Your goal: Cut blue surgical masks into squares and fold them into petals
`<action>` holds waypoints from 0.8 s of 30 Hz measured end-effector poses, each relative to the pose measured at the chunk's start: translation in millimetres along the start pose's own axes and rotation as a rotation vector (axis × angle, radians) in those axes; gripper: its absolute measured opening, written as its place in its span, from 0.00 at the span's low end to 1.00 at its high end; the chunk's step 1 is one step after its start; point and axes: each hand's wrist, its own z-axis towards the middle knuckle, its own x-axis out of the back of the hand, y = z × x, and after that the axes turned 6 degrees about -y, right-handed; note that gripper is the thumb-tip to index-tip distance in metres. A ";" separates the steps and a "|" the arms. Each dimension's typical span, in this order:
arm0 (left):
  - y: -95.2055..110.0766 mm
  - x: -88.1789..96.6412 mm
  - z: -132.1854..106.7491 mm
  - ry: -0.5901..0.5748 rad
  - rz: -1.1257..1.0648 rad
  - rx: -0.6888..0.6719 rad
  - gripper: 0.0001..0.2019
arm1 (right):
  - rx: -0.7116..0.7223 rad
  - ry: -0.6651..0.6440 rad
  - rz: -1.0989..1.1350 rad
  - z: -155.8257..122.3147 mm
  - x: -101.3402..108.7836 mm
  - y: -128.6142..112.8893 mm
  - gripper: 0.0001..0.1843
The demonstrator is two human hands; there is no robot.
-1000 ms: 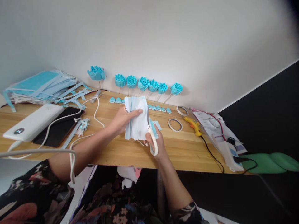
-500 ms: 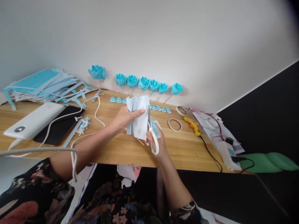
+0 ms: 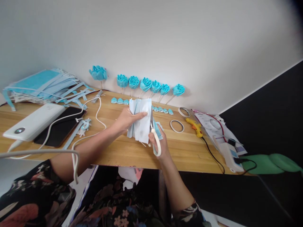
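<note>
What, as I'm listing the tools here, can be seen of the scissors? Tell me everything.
The scissors have a smooth white handle, plastic by its look, and grey, metallic-looking blades. The right hand grips the handle; the blades point forward, at the right edge of the pale sheet. Hand and sheet partly hide them, so how far they open cannot be told.

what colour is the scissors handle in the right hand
Off-white: the scissors handle in the right hand shows in the head view.

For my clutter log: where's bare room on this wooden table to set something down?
Bare wood lies between the right hand, the nearer white ring and the black cord. Crowded at left: mask stack, power bank and white cable.
</note>
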 end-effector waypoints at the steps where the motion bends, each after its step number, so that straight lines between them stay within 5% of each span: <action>1: -0.1 0.1 0.0 -0.001 0.004 -0.004 0.20 | -0.005 0.004 -0.002 -0.1 -0.2 0.3 0.23; 24: 2.6 -1.8 -0.3 0.056 0.001 0.016 0.20 | -0.059 0.059 0.049 -1.9 -4.3 5.7 0.23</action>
